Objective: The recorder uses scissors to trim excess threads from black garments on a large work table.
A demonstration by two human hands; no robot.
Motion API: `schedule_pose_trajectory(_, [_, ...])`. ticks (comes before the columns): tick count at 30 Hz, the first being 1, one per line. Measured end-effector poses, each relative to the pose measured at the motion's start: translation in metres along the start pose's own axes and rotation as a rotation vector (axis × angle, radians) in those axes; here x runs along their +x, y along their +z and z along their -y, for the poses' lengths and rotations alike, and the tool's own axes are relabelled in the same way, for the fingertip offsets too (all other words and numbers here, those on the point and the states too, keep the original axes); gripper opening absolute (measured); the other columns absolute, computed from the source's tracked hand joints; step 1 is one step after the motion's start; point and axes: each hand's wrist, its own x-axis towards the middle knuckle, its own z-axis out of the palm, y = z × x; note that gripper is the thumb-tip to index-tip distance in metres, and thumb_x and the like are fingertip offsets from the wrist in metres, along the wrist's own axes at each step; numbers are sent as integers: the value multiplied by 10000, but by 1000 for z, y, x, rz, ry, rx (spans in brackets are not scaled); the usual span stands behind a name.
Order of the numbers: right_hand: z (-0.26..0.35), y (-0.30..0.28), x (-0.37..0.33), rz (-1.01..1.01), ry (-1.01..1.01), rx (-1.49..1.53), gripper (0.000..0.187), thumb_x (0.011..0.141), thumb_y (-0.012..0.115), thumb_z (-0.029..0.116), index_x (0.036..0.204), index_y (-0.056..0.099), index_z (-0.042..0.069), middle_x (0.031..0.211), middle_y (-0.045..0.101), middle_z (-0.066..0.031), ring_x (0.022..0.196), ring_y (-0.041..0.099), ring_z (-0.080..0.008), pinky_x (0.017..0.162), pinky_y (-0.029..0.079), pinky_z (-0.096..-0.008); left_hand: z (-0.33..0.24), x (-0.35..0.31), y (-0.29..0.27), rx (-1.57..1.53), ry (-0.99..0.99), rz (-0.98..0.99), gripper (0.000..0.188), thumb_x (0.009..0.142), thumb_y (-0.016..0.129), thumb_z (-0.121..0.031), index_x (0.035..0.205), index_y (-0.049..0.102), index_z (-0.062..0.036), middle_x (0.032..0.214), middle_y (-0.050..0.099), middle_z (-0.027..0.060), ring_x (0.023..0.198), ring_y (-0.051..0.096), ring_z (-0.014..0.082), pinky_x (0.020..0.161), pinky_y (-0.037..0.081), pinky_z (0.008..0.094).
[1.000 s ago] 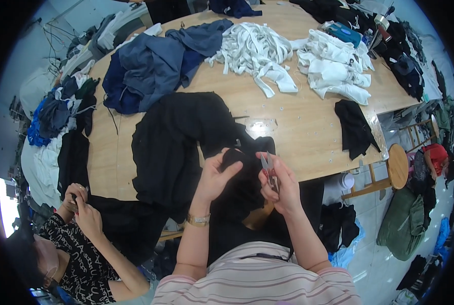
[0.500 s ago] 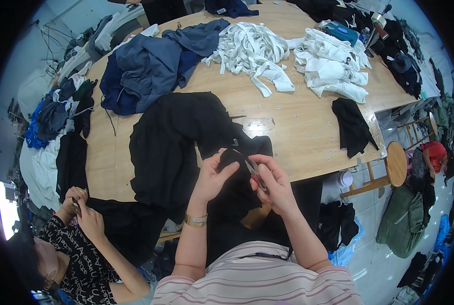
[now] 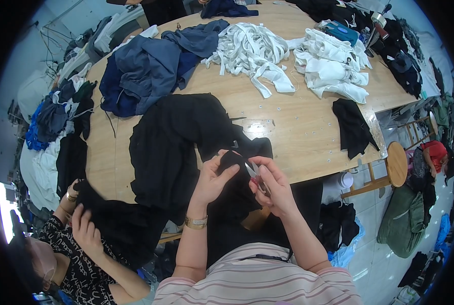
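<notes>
Near the table's front edge, my left hand (image 3: 214,178) pinches a fold of a black garment (image 3: 176,127) between thumb and fingers. Most of that garment lies heaped on the table, and part hangs down over the edge toward me. My right hand (image 3: 272,185) is closed around small thread snips (image 3: 253,174) with metal blades and a bit of red at the grip. The blades point up and left, against or very close to the held black cloth. Exactly where the tips meet the fabric is too small to tell.
Behind lie grey-blue garments (image 3: 145,66), a tangle of white strips (image 3: 252,51) and stacked white cloth (image 3: 328,66). A black piece (image 3: 353,128) lies at right, near a wooden stool (image 3: 397,163). A co-worker (image 3: 79,254) sits close at my left with black fabric.
My hands stay almost in place, with the snips shifted very slightly at the cloth. The co-worker at left has raised black fabric and moved their hands apart.
</notes>
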Motion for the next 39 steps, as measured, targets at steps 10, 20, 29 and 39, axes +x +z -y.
schedule_pose_trajectory(10, [-1, 1, 1, -5, -6, -19, 266, 962, 410, 236, 1192, 442, 109, 659, 523, -34, 355, 285, -15, 347, 193, -160, -4, 0, 3, -12, -4, -28, 98, 851, 576, -53, 916, 591, 18, 875, 535, -18, 831, 489, 64, 786, 380, 200])
schedule_pose_trajectory(20, [-1, 0, 0, -10, 5, 1, 269, 959, 418, 231, 1196, 442, 107, 654, 525, -34, 357, 288, -16, 349, 191, -161, -7, 0, 4, 20, 20, -34, 88, 851, 569, -42, 910, 588, 20, 894, 535, -10, 837, 495, 71, 789, 384, 204])
schedule_pose_trajectory(29, [-1, 0, -1, -5, -19, -7, 268, 956, 428, 226, 1191, 442, 99, 655, 527, -33, 359, 292, -15, 351, 194, -158, -7, -1, 4, 13, 1, -27, 90, 847, 573, -44, 911, 587, 18, 897, 534, -8, 836, 495, 77, 794, 382, 212])
schedule_pose_trajectory(39, [1, -1, -1, 8, 32, 29, 274, 958, 414, 220, 1206, 438, 104, 658, 527, -39, 357, 297, -16, 349, 201, -157, -7, -1, 4, 64, 31, -36, 95, 845, 579, -44, 925, 584, 7, 910, 537, 3, 847, 489, 82, 797, 378, 215])
